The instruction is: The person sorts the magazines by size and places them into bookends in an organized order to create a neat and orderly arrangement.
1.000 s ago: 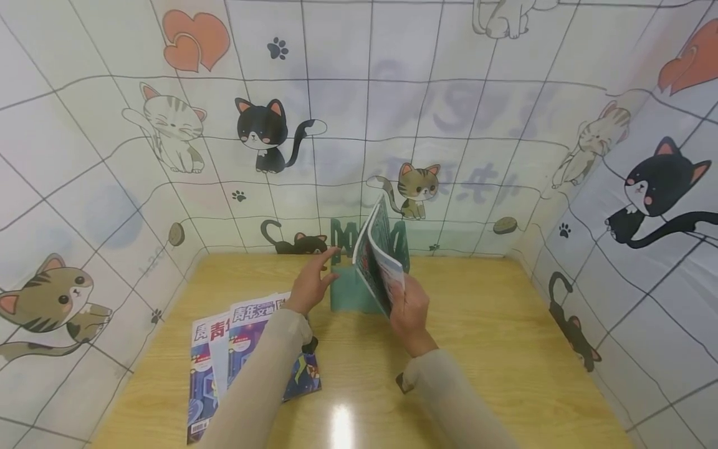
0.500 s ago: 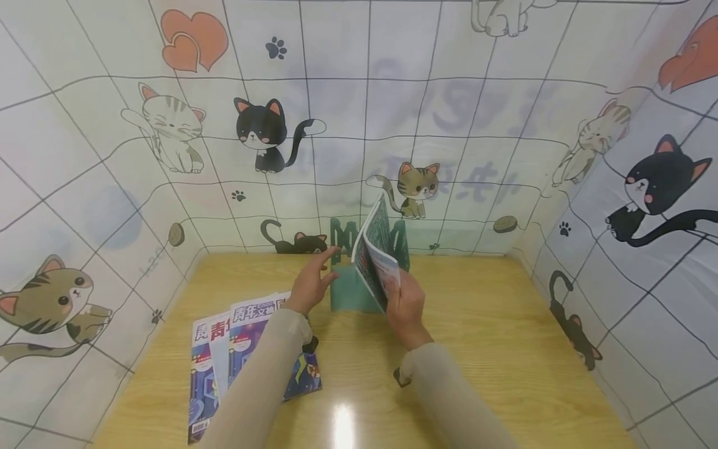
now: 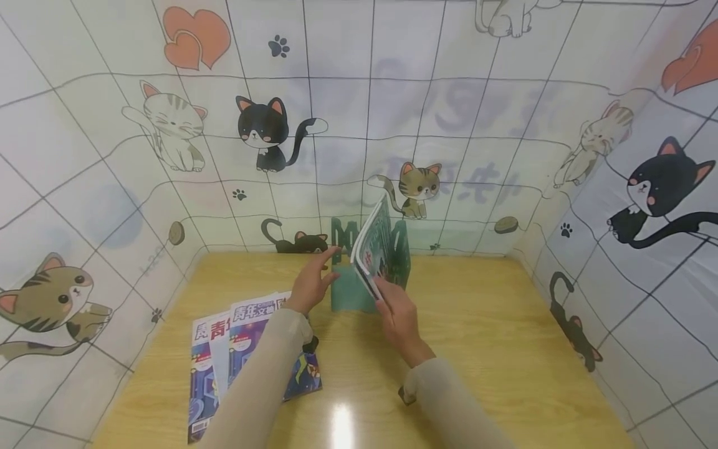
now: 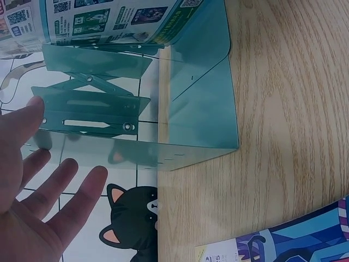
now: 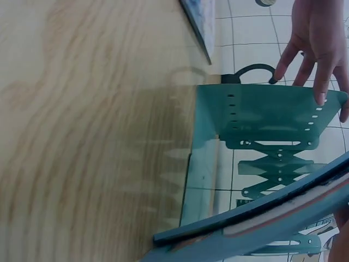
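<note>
While the right hand [image 3: 401, 319] pinches a magazine [image 3: 375, 248] standing up inside the green stand [image 3: 348, 290], the left hand [image 3: 308, 287] has loose, spread fingers at its left side. Filling the stand seems underway; next calls for straightening the magazine, then gently letting go.

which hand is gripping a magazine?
The right hand, gripping the magazine by its near edge. The left hand has its fingers extended at the green bookend, holding no magazine.
</note>
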### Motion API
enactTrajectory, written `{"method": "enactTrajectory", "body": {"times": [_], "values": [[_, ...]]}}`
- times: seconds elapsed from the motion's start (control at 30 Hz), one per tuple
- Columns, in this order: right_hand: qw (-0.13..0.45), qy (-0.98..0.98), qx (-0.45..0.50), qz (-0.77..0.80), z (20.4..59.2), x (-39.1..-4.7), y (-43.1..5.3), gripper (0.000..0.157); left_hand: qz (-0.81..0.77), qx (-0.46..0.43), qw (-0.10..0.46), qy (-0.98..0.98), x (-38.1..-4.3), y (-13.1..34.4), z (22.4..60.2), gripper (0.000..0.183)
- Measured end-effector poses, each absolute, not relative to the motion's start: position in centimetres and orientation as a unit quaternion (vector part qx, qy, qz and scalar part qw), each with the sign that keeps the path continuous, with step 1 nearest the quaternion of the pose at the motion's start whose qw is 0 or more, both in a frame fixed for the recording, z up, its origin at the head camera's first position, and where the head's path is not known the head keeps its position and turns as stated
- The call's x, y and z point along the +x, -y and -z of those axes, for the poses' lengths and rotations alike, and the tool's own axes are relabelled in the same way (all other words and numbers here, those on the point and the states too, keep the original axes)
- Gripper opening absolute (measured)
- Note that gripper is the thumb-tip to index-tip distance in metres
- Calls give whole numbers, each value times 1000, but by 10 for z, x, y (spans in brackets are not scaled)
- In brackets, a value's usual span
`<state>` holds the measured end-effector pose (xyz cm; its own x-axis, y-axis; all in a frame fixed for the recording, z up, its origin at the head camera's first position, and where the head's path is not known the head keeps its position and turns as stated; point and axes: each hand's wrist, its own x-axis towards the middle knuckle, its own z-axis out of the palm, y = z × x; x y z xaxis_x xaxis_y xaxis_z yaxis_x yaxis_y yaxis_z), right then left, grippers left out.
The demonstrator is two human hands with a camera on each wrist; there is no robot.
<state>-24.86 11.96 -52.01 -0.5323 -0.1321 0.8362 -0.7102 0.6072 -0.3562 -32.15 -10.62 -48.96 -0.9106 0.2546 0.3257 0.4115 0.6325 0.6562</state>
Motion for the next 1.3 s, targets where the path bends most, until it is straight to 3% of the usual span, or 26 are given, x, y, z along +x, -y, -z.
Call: {"method": "enactTrajectory", "body": {"times": [0.2, 0.6, 1.3], "values": [[377, 806, 287, -354, 524, -245, -124, 55, 382, -188, 100, 899, -322, 106, 488, 62], [378, 811, 286, -342, 530, -247, -123, 58, 384, -178, 98, 901, -322, 106, 491, 62], [340, 838, 229, -361, 523, -254, -119, 62, 384, -172, 91, 903, -322, 105, 489, 62]]}}
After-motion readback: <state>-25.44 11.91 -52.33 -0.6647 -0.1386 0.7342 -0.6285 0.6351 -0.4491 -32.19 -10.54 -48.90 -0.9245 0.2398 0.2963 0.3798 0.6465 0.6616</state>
